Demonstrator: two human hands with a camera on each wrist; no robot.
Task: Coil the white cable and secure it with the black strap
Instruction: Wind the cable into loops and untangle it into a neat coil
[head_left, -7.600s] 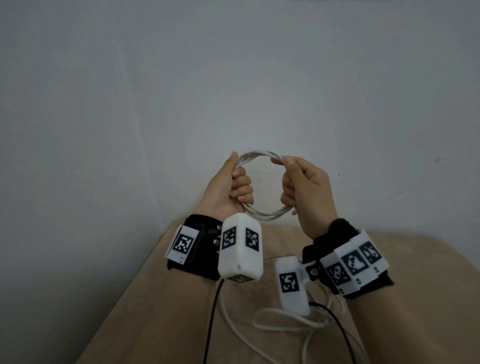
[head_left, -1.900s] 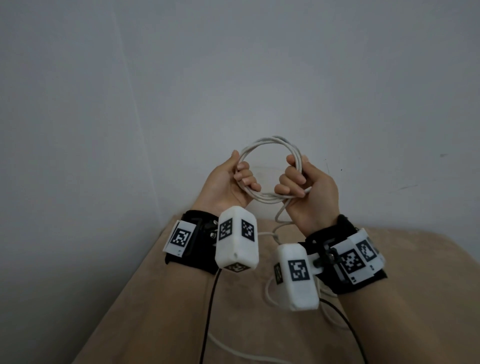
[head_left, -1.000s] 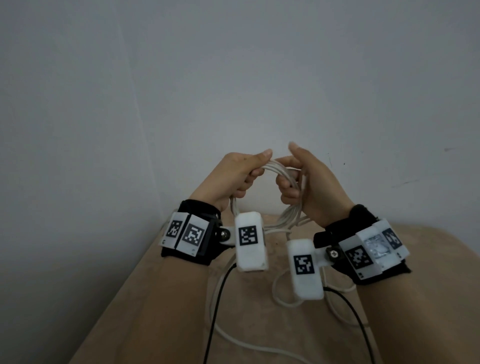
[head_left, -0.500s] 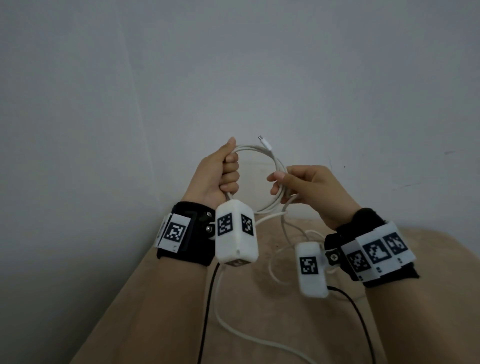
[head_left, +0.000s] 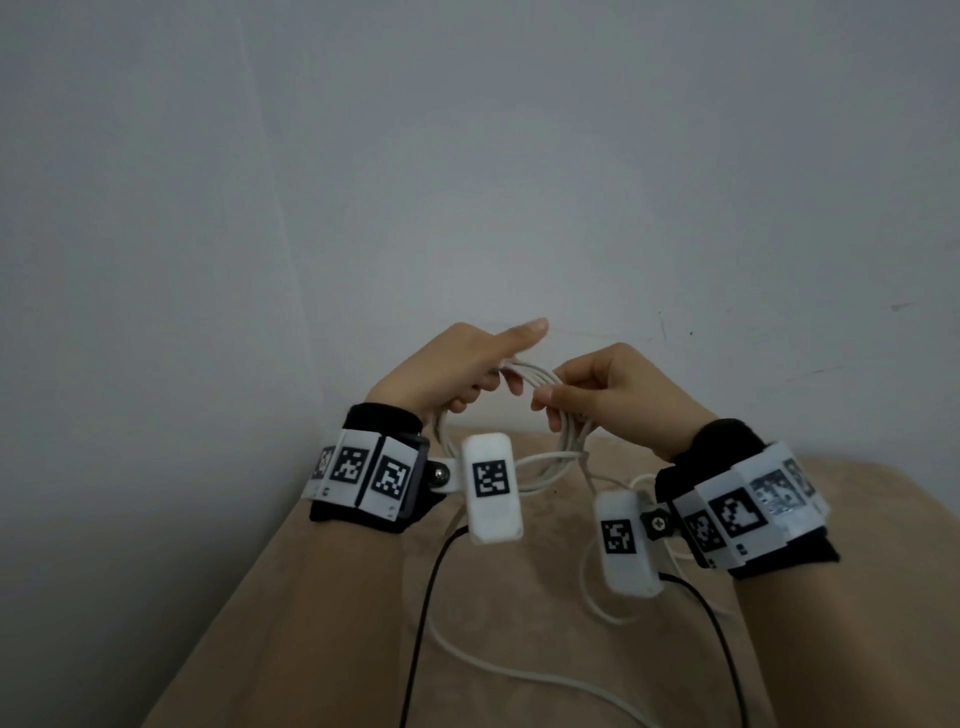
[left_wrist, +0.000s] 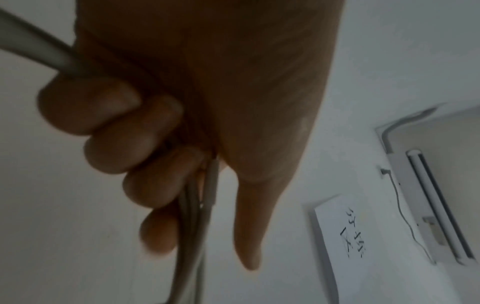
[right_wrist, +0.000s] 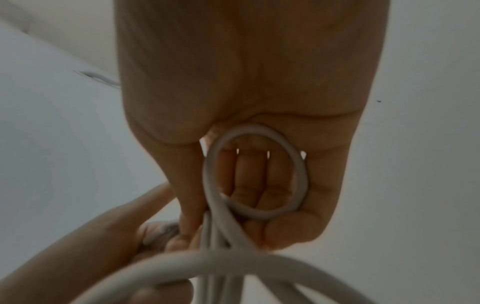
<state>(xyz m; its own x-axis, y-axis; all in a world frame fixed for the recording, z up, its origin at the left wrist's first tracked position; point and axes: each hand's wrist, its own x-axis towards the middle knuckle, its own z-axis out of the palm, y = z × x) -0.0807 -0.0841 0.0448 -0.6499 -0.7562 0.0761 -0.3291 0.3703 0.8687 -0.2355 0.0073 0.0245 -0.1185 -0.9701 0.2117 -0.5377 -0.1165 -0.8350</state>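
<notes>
Both hands hold the white cable (head_left: 540, 382) up in front of the wall as a bundle of loops. My left hand (head_left: 457, 371) grips the coil's left side, fingers curled round several strands (left_wrist: 197, 216) and thumb stretched out. My right hand (head_left: 597, 389) pinches the strands on the right; in the right wrist view a small loop of the cable (right_wrist: 257, 172) lies against its palm. The uncoiled rest of the cable (head_left: 519, 675) trails down onto the beige surface. No black strap shows in any view.
A beige cloth-covered surface (head_left: 322, 623) lies below the hands, its left edge near a grey wall (head_left: 467, 156). Black wires (head_left: 421, 623) run from the wrist cameras. The left wrist view shows a sheet of paper (left_wrist: 340, 232) fixed up high.
The left hand has dropped and tipped over, bringing the coil down from upright; the cable's plug end no longer sticks up. The right hand has closed in on the strands.
</notes>
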